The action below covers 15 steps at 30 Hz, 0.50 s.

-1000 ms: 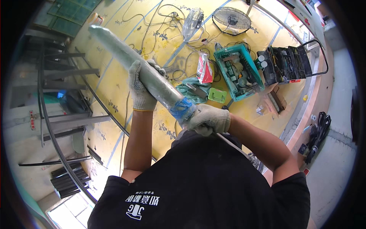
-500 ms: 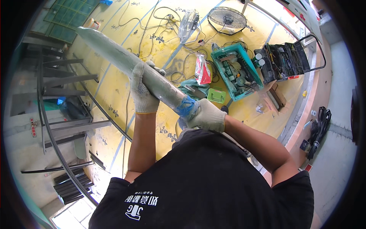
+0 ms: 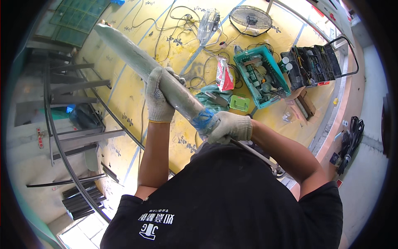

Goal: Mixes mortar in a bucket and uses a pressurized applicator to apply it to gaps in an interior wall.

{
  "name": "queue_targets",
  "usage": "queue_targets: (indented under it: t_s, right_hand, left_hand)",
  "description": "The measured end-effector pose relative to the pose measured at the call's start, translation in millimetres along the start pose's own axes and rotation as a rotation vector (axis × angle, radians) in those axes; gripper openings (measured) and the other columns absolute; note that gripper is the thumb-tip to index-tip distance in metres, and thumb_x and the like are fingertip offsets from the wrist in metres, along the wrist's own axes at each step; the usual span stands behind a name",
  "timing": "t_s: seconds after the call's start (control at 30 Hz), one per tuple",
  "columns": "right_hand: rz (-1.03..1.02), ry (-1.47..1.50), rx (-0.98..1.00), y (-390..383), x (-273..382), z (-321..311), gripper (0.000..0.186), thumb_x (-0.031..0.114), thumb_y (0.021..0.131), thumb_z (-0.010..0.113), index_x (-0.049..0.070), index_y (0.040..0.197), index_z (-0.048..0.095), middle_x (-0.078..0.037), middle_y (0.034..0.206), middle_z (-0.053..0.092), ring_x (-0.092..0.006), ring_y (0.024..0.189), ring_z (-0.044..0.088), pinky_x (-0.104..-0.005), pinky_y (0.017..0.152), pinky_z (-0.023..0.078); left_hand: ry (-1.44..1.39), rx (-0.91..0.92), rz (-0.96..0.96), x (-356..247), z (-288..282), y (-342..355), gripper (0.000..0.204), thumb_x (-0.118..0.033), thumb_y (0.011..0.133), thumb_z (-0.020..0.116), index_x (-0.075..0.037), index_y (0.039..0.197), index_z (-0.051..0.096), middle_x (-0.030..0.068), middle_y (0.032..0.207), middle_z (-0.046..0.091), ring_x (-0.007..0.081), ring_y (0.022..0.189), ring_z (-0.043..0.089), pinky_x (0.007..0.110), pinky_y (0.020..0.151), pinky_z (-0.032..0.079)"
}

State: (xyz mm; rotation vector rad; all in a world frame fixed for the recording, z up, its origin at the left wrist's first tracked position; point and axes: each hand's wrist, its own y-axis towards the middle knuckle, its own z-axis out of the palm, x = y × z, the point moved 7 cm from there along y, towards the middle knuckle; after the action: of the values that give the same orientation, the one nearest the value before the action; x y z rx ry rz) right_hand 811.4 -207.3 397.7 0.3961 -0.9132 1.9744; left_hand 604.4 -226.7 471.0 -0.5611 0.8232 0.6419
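Grey tube [image 3: 137, 61]; left fingers [image 3: 154, 83] clasp midway; right fingers [image 3: 217, 136] hold blue-wrapped end [image 3: 204, 120].

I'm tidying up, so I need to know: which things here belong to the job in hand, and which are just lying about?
In hand:
- grey-green tube, gripped by the left hand
- blue wrapping at its near end, by the right hand

Apparently lying about, untouched:
- fan
- teal crate
- green box
- red-and-white bag
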Motion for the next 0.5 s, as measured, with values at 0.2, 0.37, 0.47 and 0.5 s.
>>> queue_targets:
  t_s: [0.2,0.37,0.47,0.5]
  right_hand:
    - [-0.290,-0.887,-0.721,-42,43,15,0.043,0.026,0.074,0.085,-0.004,0.099,0.068,-0.019,0.087,0.074,-0.0310,0.076,0.073,-0.0378,0.075,0.057]
    - [-0.182,-0.972,-0.917,-39,37,-11,0.032,0.022,0.074,0.075,-0.006,0.089,0.070,-0.027,0.090,0.073,-0.0426,0.091,0.072,-0.0453,0.079,0.057]
    - [-0.325,-0.833,-0.784,-25,40,-20,0.025,0.018,0.074,0.075,-0.004,0.086,0.072,-0.022,0.086,0.075,-0.0349,0.080,0.074,-0.0420,0.075,0.058]
    - [-0.305,-0.748,-0.711,-21,39,-21,0.024,0.017,0.072,0.076,-0.004,0.085,0.071,-0.019,0.084,0.074,-0.0275,0.076,0.072,-0.0392,0.074,0.057]
  left_hand:
    - [0.048,-0.147,-0.120,26,-33,15,0.045,-0.038,0.092,0.069,-0.006,0.122,0.057,0.0100,0.087,0.063,0.0273,0.076,0.067,0.042,0.072,0.059]
    - [0.067,-0.202,-0.114,39,-35,18,0.040,-0.041,0.090,0.071,-0.007,0.108,0.059,0.0101,0.087,0.063,0.0290,0.076,0.068,0.045,0.069,0.060]
    - [0.062,-0.251,0.047,22,-23,11,0.040,-0.040,0.090,0.071,-0.006,0.108,0.059,0.0099,0.088,0.063,0.0286,0.077,0.068,0.045,0.068,0.060]
    - [0.065,-0.226,0.082,15,-16,8,0.040,-0.040,0.091,0.071,-0.006,0.109,0.059,0.0098,0.089,0.063,0.0281,0.078,0.068,0.045,0.068,0.061]
